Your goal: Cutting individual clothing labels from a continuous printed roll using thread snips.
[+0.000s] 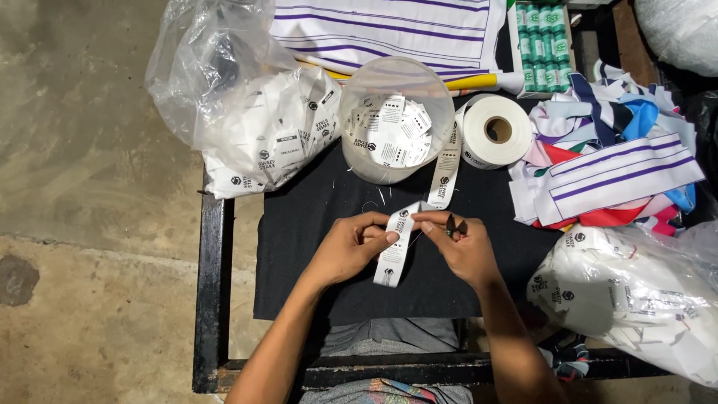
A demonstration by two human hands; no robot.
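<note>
My left hand (351, 247) pinches a white printed label strip (394, 251) that hangs down over the black cloth. My right hand (458, 243) pinches the same strip at its upper bend and also holds a small pair of snips (454, 224) against the palm. The strip runs up and right to a white label roll (493, 131) lying on the table. Just behind the hands stands a clear round plastic tub (396, 120) filled with several cut labels.
A black cloth (314, 247) covers a black-framed table (208, 299). Clear plastic bags of labels sit at the back left (247, 127) and front right (636, 292). A heap of striped and coloured fabric pieces (613, 164) lies right; green spools (542, 45) at the back.
</note>
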